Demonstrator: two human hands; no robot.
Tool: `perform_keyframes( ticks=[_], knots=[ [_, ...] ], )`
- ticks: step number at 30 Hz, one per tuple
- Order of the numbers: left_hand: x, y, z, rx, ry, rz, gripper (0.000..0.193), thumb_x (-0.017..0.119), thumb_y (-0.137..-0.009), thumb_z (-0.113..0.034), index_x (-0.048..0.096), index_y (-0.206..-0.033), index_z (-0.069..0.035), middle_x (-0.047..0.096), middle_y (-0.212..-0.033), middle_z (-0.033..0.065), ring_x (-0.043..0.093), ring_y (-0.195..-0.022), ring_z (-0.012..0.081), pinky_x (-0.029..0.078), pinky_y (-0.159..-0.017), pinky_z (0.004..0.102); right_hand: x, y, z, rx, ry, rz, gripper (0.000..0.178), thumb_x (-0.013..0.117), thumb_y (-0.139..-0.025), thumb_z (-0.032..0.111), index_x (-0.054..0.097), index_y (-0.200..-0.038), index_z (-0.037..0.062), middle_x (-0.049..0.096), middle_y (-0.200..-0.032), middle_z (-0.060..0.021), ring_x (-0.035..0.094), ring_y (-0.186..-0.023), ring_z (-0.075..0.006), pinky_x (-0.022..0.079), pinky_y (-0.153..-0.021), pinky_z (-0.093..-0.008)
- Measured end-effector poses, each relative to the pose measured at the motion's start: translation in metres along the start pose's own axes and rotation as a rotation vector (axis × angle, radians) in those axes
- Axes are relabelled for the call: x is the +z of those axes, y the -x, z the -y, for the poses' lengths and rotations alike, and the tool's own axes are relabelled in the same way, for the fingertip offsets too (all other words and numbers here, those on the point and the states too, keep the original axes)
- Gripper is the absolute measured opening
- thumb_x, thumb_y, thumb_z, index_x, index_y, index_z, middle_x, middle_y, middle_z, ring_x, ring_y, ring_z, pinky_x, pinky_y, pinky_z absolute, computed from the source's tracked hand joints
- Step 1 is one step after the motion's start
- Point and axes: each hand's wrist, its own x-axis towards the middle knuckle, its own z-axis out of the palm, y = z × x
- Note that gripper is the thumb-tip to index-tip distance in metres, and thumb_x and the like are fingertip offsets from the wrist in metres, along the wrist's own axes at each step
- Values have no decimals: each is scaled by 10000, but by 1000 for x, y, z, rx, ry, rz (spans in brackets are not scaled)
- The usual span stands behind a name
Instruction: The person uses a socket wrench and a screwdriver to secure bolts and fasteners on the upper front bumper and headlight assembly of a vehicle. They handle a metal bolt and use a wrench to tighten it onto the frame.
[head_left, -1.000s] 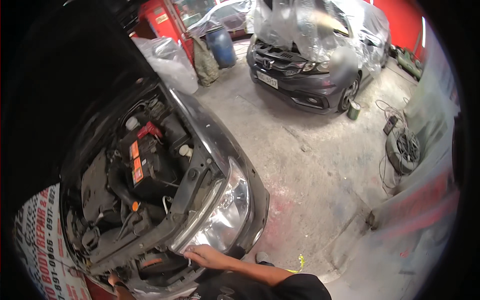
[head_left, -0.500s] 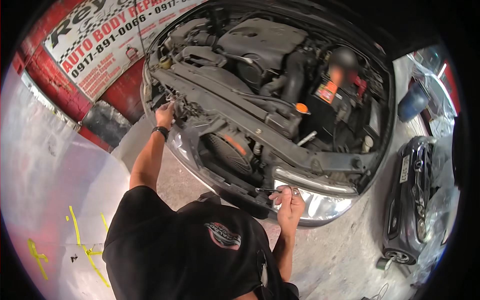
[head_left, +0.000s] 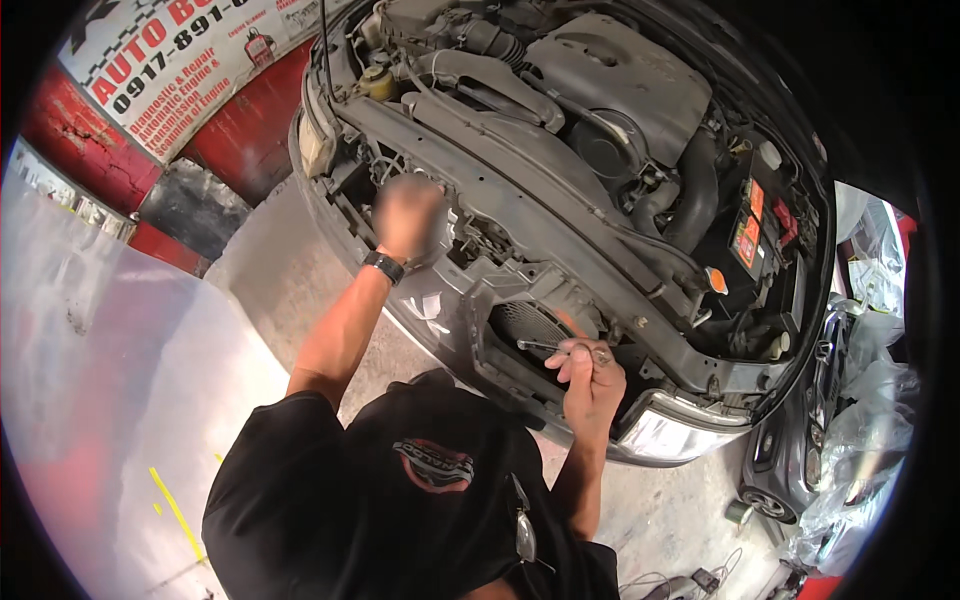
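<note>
In front of me is a car's open engine bay. My left hand (head_left: 408, 218) reaches into the left part of its front end, beside the wiring (head_left: 485, 238) under the front crossmember (head_left: 480, 180). A blur covers that hand, so its fingers do not show. My right hand (head_left: 595, 385) is closed around a slim metal wrench (head_left: 538, 346), its small rounded head pointing left. The wrench is held in front of the cooling fan (head_left: 525, 322), left of the clear headlight (head_left: 665, 435).
The plastic engine cover (head_left: 620, 85) and the battery (head_left: 750, 230) lie farther back. An orange cap (head_left: 716, 280) sits near the crossmember. To the left are a pale panel with yellow tape (head_left: 178, 510) and a red wall. A dark car (head_left: 780, 460) stands at right beside plastic sheeting (head_left: 870, 430).
The view has shifted. My left hand has moved right along the car's front end. My right hand, still gripping the wrench, has moved from the headlight's edge to the fan opening.
</note>
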Motion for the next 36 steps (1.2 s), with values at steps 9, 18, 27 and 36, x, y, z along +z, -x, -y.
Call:
perform_keyframes(
  ticks=[9,18,27,36],
  knots=[
    [10,-16,0,-139,65,19,101,741,-823,-75,676,-802,-1,659,-760,6,569,-635,65,459,-585,226,24,-27,-4,-104,52,28,199,529,-964,139,649,-913,-12,680,-716,-60,515,-538,-84,489,-847,-310],
    [14,-3,-15,55,-380,-103,264,718,-844,-256,682,-797,2,637,-644,37,552,-592,87,452,-565,278,22,-39,-2,29,-38,81,182,538,-963,121,643,-934,-26,674,-751,-70,524,-561,-84,485,-658,-257],
    [16,10,-29,29,-345,-92,279,689,-868,-265,665,-880,13,653,-775,131,602,-724,208,477,-684,344,8,-59,-12,4,-60,117,184,545,-966,121,652,-929,-24,670,-773,-78,541,-577,-88,431,-541,-227],
    [8,-3,-15,340,-567,-55,189,691,-877,-176,664,-891,10,667,-832,88,609,-763,180,479,-683,315,9,-75,-22,8,-116,162,249,512,-997,164,625,-926,-47,647,-813,-82,562,-637,-100,418,-579,-227]
  ],
)
